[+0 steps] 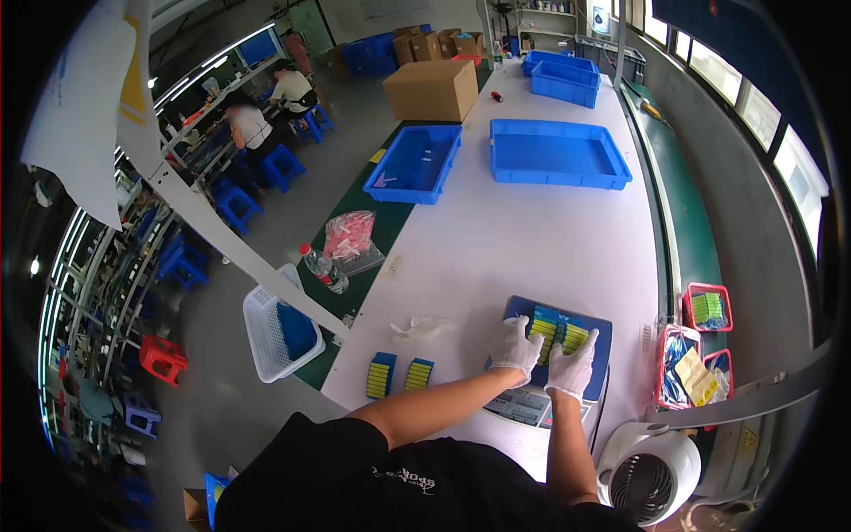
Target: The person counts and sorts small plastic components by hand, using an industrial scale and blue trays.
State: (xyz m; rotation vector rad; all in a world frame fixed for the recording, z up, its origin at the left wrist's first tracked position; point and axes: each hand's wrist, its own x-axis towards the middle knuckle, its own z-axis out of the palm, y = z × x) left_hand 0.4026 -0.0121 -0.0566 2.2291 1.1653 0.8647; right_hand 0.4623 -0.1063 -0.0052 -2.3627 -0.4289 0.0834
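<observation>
Black short-sleeved shirt (328,488), white lettering (413,482), white-gloved hands (516,346)

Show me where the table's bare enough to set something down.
Biggest: middle of the table, between left tray, right tray and the scale. Narrow: gap between those trays. Crowded: the scale, left hand and right hand at packs there; left of it, a crumpled white item and two more packs.

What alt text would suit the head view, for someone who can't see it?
A person's white-gloved left hand and right hand touch yellow-green and blue blocks on a scale. Two similar blocks lie to its left on the worktable; blue trays stand farther back.
</observation>
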